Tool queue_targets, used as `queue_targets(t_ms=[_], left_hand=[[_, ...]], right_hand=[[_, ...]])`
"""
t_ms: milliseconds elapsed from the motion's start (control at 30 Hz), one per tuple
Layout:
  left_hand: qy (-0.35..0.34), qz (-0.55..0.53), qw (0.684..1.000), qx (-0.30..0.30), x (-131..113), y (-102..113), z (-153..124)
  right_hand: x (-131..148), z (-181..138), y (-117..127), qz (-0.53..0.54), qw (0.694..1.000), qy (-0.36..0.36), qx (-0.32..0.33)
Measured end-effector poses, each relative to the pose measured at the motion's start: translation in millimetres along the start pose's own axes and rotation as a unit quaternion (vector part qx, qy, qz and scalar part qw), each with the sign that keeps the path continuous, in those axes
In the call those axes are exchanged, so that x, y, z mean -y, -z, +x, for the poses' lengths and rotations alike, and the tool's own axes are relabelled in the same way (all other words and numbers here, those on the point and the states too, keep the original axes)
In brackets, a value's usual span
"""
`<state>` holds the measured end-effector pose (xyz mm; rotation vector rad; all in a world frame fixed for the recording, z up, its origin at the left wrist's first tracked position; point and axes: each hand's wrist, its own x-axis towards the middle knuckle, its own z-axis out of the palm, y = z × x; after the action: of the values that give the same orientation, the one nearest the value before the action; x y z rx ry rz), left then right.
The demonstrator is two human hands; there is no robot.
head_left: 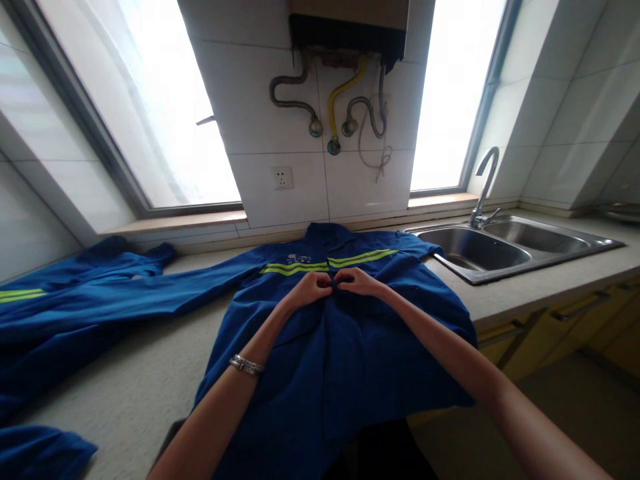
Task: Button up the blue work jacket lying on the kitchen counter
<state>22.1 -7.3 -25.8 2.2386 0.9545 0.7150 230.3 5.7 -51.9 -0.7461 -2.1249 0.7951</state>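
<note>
Head view: left hand and right hand pinch the blue jacket, flanked by a sink and blue clothing.

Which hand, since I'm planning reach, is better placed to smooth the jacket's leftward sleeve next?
Left hand, probably: it's nearer the sleeve; the right hand is farther, on the sink side. Both pinch the jacket.

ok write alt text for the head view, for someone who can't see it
A person's left hand and right hand pinch the front of a blue jacket with yellow-green stripes, spread over a counter. More blue clothing lies to the left, and a double sink is to the right.
</note>
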Motion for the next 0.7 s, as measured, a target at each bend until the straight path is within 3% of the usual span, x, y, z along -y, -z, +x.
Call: queue_targets(t_ms=[700], left_hand=[[-0.010,0.020,0.999,-0.030,-1.5,4.0,1.9]], right_hand=[[4.2,-0.5,-0.8,0.040,0.999,-0.015,0.005]])
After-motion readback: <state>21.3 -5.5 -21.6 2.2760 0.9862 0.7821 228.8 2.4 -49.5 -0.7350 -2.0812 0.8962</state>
